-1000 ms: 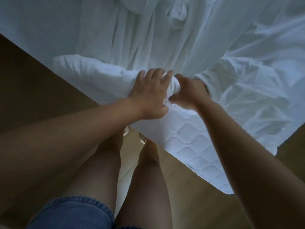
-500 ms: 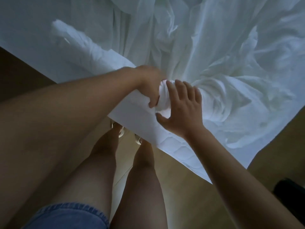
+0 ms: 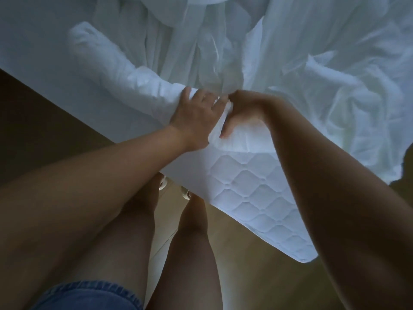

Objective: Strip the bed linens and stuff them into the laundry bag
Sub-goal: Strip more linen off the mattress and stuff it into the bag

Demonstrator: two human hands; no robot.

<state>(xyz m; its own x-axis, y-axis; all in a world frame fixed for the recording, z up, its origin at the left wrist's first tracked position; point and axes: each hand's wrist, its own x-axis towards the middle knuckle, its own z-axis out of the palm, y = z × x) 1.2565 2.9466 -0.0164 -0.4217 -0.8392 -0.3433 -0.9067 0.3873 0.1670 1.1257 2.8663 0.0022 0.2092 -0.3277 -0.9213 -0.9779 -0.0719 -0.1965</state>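
Note:
A loose white sheet [image 3: 223, 52] lies in deep folds across the bed, and its near edge is bunched into a thick roll [image 3: 125, 79] running up to the left. My left hand [image 3: 196, 117] lies over the near end of that roll with its fingers wrapped onto the cloth. My right hand [image 3: 243, 110] grips the bunched cloth just to the right, thumb pressed down on it. Both hands almost touch. Below them the quilted white mattress [image 3: 257, 191] shows bare at its corner. No laundry bag is in view.
I stand at the mattress corner; my bare legs and denim shorts [image 3: 89, 296] fill the lower frame. Pale wooden floor [image 3: 245, 276] lies beneath, with a darker strip of floor [image 3: 33, 121] along the bed's left side. More crumpled sheet [image 3: 348, 113] hangs over the right edge.
My hands swapped grips on the bunched sheet: the left now lies over the roll, the right has turned to clutch the cloth. More quilted mattress shows at the corner.

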